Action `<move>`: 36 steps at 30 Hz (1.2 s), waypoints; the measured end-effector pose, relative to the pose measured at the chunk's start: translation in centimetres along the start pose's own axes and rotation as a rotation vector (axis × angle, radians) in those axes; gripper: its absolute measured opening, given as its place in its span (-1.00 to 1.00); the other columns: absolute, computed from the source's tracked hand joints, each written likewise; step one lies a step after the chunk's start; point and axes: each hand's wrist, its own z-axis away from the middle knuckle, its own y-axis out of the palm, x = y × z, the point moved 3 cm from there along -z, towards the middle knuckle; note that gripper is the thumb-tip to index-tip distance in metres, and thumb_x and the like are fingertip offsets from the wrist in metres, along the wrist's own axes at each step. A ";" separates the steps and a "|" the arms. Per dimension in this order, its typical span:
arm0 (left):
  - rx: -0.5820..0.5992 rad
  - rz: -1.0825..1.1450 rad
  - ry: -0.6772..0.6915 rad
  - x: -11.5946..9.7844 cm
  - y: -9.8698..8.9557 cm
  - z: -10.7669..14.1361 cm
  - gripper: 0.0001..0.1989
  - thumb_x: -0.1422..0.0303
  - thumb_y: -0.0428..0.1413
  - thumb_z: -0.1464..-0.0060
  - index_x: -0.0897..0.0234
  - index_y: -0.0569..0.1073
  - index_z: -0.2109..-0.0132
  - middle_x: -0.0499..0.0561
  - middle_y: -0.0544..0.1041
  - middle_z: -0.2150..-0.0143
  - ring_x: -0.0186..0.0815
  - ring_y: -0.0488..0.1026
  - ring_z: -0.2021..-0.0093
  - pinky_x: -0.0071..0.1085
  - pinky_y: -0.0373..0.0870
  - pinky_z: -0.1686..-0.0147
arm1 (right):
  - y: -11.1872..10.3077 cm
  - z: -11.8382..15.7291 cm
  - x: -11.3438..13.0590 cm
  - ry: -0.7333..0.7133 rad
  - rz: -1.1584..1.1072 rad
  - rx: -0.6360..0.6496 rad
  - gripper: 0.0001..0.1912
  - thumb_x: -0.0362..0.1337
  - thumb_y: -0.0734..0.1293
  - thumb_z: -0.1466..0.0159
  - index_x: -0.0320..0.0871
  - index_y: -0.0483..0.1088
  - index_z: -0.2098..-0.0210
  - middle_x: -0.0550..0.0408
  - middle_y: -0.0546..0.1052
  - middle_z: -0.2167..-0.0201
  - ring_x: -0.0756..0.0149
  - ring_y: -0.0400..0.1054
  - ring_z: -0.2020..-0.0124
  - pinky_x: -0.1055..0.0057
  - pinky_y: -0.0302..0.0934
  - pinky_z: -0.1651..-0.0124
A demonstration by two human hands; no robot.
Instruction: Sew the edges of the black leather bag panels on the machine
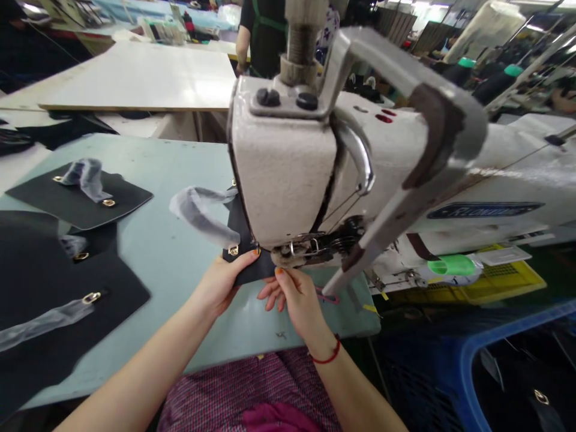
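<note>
My left hand (221, 283) grips a black leather-like panel (255, 271), its thumb on top and its fingers underneath. The panel runs under the head of a white sewing machine (284, 162). Gold hardware (233, 250) and a strap in clear plastic wrap (198, 213) are fixed to it. At the panel's near right edge, my right hand (299, 300) pinches the corner between thumb and forefinger, with its other fingers loosely spread below. The needle area is mostly hidden by the machine head.
More black panels with wrapped straps lie left on the pale green table (157, 162), one a separate panel (85, 204). A metal lever (396, 210) juts out at right. A blue crate (468, 384) and yellow tray (508, 282) sit lower right. Behind stands a person (265, 42).
</note>
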 end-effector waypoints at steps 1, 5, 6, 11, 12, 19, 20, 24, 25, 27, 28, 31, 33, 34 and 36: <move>0.008 -0.014 0.000 -0.1 0.0 -0.2 -0.58 0.33 0.39 0.20 0.38 0.59 0.14 0.15 0.66 0.16 -0.16 0.59 0.29 -0.32 0.52 0.25 | 0.0 -0.1 0.0 0.003 -0.002 -0.012 -0.47 0.09 0.21 -0.34 -0.29 0.45 0.36 -0.10 0.59 0.50 0.42 0.38 0.64 0.56 0.05 0.60; 0.026 -0.069 0.007 -0.4 0.1 -0.8 -0.59 0.30 0.39 0.19 0.41 0.58 0.16 0.20 0.66 0.18 -0.09 0.59 0.26 -0.26 0.53 0.26 | -0.1 -0.4 0.1 -0.004 -0.003 -0.014 -0.47 0.09 0.20 -0.34 -0.29 0.46 0.38 -0.08 0.59 0.50 0.43 0.38 0.65 0.56 0.05 0.60; 0.033 -0.075 0.007 -0.3 0.0 -1.0 -0.59 0.30 0.39 0.19 0.41 0.58 0.15 0.20 0.65 0.17 -0.08 0.59 0.26 -0.26 0.54 0.27 | -0.1 -0.4 0.1 -0.006 -0.005 -0.009 -0.47 0.09 0.20 -0.34 -0.28 0.45 0.37 -0.07 0.59 0.50 0.43 0.37 0.65 0.56 0.05 0.60; 0.060 -0.083 0.024 -0.2 -0.4 -1.4 -0.64 0.30 0.39 0.14 0.37 0.59 0.17 0.14 0.65 0.17 -0.19 0.58 0.28 -0.35 0.54 0.25 | 0.0 -0.3 0.2 -0.004 0.001 -0.005 -0.47 0.11 0.19 -0.34 -0.27 0.43 0.34 -0.04 0.59 0.49 0.44 0.38 0.65 0.58 0.03 0.62; 0.061 -0.092 0.015 -0.2 -0.5 -1.4 -0.64 0.30 0.39 0.14 0.36 0.59 0.17 0.13 0.66 0.17 -0.23 0.58 0.30 -0.39 0.54 0.27 | 0.0 -0.3 0.2 -0.004 0.007 -0.007 -0.46 0.12 0.19 -0.34 -0.27 0.43 0.34 -0.04 0.59 0.49 0.45 0.38 0.64 0.58 0.03 0.62; 0.216 -0.114 -0.312 -0.5 -1.5 -1.1 -0.65 0.24 0.37 0.10 0.34 0.62 0.17 0.18 0.66 0.18 -0.16 0.60 0.28 -0.29 0.61 0.26 | -0.1 -0.2 0.4 -0.012 0.054 0.017 -0.46 0.14 0.18 -0.35 -0.26 0.43 0.32 -0.03 0.59 0.47 0.46 0.39 0.63 0.61 0.07 0.61; 0.233 -0.121 -0.344 -0.6 -1.5 -1.0 -0.68 0.25 0.37 0.10 0.35 0.62 0.20 0.19 0.66 0.25 -0.20 0.59 0.36 -0.30 0.62 0.30 | -0.1 -0.1 0.5 -0.021 0.054 0.016 -0.47 0.13 0.18 -0.35 -0.25 0.42 0.33 -0.03 0.59 0.46 0.46 0.38 0.63 0.61 0.07 0.62; 0.269 -0.175 -0.308 -1.2 -1.4 -1.0 -0.75 0.31 0.40 0.14 0.34 0.63 0.28 0.13 0.65 0.36 -0.34 0.50 0.50 -0.51 0.52 0.49 | 0.2 0.2 0.4 -0.043 0.038 -0.023 -0.51 0.12 0.21 -0.34 -0.22 0.36 0.38 -0.02 0.59 0.44 0.46 0.38 0.63 0.62 0.07 0.62; 0.270 -0.195 -0.283 -1.3 -1.4 -1.0 -0.74 0.31 0.40 0.15 0.33 0.63 0.26 0.13 0.66 0.31 -0.34 0.52 0.46 -0.52 0.52 0.47 | 0.4 0.3 0.2 -0.044 0.031 -0.030 -0.50 0.13 0.22 -0.34 -0.21 0.35 0.39 -0.02 0.60 0.44 0.46 0.38 0.63 0.62 0.07 0.62; 0.259 -0.240 -0.240 -1.5 -1.4 -1.0 -0.71 0.30 0.40 0.14 0.30 0.64 0.23 0.14 0.66 0.20 -0.30 0.56 0.36 -0.49 0.55 0.37 | 0.7 0.4 0.0 -0.046 0.012 -0.031 -0.49 0.14 0.22 -0.33 -0.22 0.35 0.42 -0.03 0.60 0.43 0.47 0.37 0.63 0.62 0.07 0.63; 0.252 -0.259 -0.221 -1.6 -1.4 -0.9 -0.70 0.28 0.41 0.15 0.29 0.64 0.22 0.14 0.66 0.17 -0.29 0.56 0.32 -0.47 0.56 0.33 | 0.9 0.5 -0.2 -0.047 -0.001 -0.033 -0.48 0.14 0.22 -0.33 -0.22 0.35 0.43 -0.04 0.60 0.43 0.47 0.37 0.63 0.62 0.06 0.63; 0.245 -0.299 -0.177 -1.7 -1.4 -0.9 -0.65 0.25 0.42 0.19 0.27 0.65 0.21 0.14 0.66 0.15 -0.28 0.55 0.31 -0.46 0.56 0.34 | 1.2 0.5 -0.5 -0.049 -0.049 -0.055 -0.49 0.10 0.23 -0.34 -0.22 0.35 0.46 -0.04 0.60 0.44 0.47 0.36 0.64 0.62 0.05 0.63; 0.245 -0.313 -0.151 -1.8 -1.2 -0.8 -0.64 0.23 0.43 0.21 0.26 0.65 0.21 0.14 0.66 0.17 -0.27 0.54 0.31 -0.46 0.54 0.37 | 1.4 0.5 -0.5 -0.054 -0.066 -0.072 -0.50 0.07 0.23 -0.35 -0.23 0.36 0.48 -0.04 0.60 0.45 0.47 0.36 0.64 0.62 0.05 0.63; 0.244 -0.314 -0.136 -1.8 -1.2 -0.8 -0.64 0.23 0.43 0.22 0.26 0.65 0.21 0.14 0.66 0.18 -0.26 0.54 0.31 -0.45 0.53 0.38 | 1.4 0.5 -0.5 -0.056 -0.067 -0.079 -0.51 0.06 0.23 -0.35 -0.23 0.37 0.48 -0.05 0.60 0.45 0.47 0.37 0.64 0.61 0.05 0.63; 0.235 -0.310 -0.107 -2.0 -1.0 -0.7 -0.62 0.23 0.43 0.22 0.27 0.65 0.20 0.14 0.66 0.19 -0.25 0.53 0.29 -0.46 0.52 0.39 | 1.5 0.3 -0.5 -0.054 -0.065 -0.091 -0.51 0.05 0.23 -0.35 -0.23 0.39 0.49 -0.05 0.60 0.46 0.47 0.36 0.65 0.61 0.05 0.63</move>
